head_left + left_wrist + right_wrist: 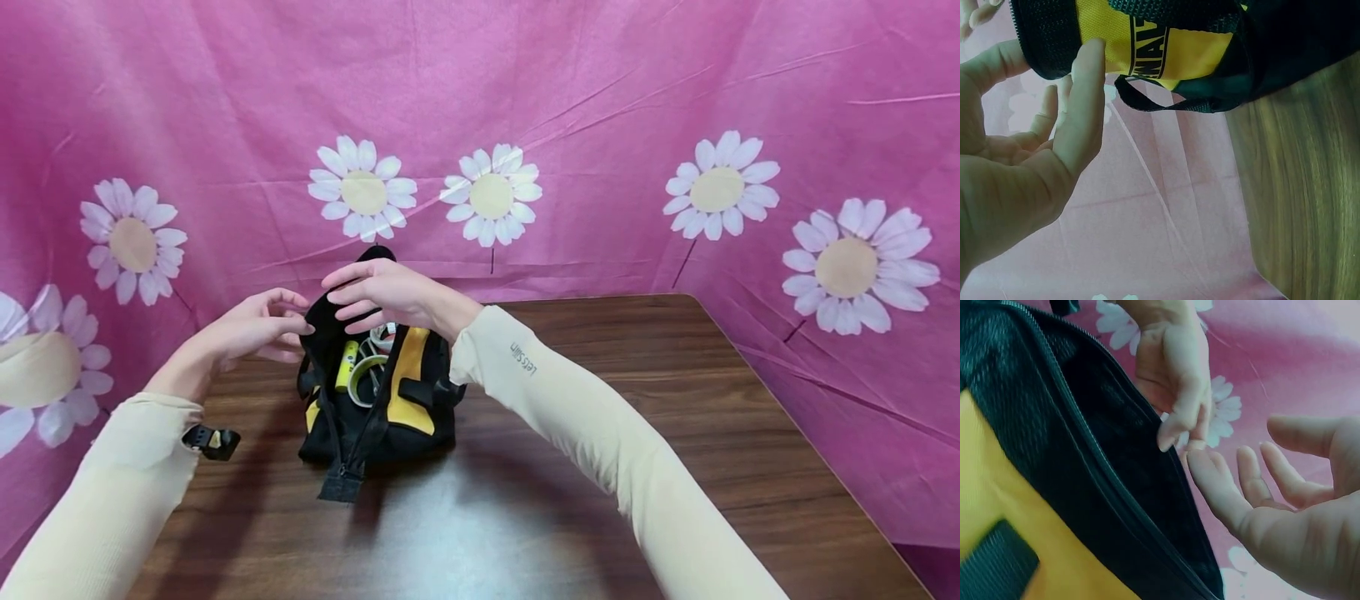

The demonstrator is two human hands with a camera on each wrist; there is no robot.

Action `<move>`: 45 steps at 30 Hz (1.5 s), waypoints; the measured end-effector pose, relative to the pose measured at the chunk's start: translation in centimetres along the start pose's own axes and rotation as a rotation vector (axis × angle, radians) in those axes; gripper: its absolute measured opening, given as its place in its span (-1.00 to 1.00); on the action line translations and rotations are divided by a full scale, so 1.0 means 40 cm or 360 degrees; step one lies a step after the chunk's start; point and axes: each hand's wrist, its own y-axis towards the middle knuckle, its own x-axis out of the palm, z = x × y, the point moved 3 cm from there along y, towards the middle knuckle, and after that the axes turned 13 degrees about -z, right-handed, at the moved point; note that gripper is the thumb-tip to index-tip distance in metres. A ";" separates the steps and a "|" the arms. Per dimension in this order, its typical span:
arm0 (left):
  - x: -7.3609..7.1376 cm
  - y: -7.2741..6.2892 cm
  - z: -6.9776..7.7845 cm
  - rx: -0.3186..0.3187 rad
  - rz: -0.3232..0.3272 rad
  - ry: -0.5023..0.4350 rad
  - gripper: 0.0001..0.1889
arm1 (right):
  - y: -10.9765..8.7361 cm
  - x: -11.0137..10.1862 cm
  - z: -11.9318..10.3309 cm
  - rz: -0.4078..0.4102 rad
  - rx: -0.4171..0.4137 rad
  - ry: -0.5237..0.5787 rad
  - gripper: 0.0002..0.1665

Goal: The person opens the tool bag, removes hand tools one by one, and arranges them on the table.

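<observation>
A black and yellow tool bag (408, 392) with its zip opening spread apart stands on the table. My left hand (255, 332) pinches the bag's rim at the far left, thumb on the inner side, as the right wrist view shows. Over the far end of the opening hovers my right hand (382, 292), its fingers loosely extended and holding nothing. In the right wrist view those fingertips come close to the rim; contact is hard to tell. Inside the bag lie a yellow cylinder (347, 365), a pale green tape roll (352, 387) and a white-and-red item (384, 335), partly hidden.
The brown wooden table (600, 483) extends to the right and front of the bag. Behind it hangs a pink cloth (592, 100) with white daisies. A black buckled strap (213, 442) is at the left sleeve's cuff.
</observation>
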 end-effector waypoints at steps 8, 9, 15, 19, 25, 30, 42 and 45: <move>-0.006 -0.006 0.006 -0.0005 0.0087 -0.0016 -0.53 | 0.043 0.005 0.018 0.0063 0.0048 0.0251 -0.64; -0.008 -0.009 0.008 0.0000 0.0100 -0.0011 -0.53 | 0.047 0.005 0.020 0.0062 0.0059 0.0262 -0.64; -0.009 -0.013 0.006 -0.0026 0.0113 0.0000 -0.52 | 0.067 0.008 0.037 0.0027 0.0157 0.0265 -0.60; 0.000 -0.008 0.000 -0.0091 0.0047 0.0067 -0.38 | 0.076 0.003 0.054 0.0013 0.0217 0.0241 -0.60; -0.003 -0.010 -0.005 -0.0103 0.0018 0.0108 -0.33 | 0.095 0.000 0.066 0.0025 0.0216 0.0304 -0.67; -0.004 -0.007 -0.017 -0.0145 -0.0020 0.0088 -0.45 | 0.112 0.003 0.093 0.0000 0.0256 0.0331 -0.69; 0.001 0.009 -0.030 -0.0120 -0.0048 -0.0016 -0.63 | 0.115 0.021 0.135 -0.0035 0.0397 0.0189 -0.63; -0.002 0.009 -0.040 -0.0059 -0.0032 -0.0039 -0.66 | 0.092 0.011 0.160 -0.0061 0.0478 0.0089 -0.53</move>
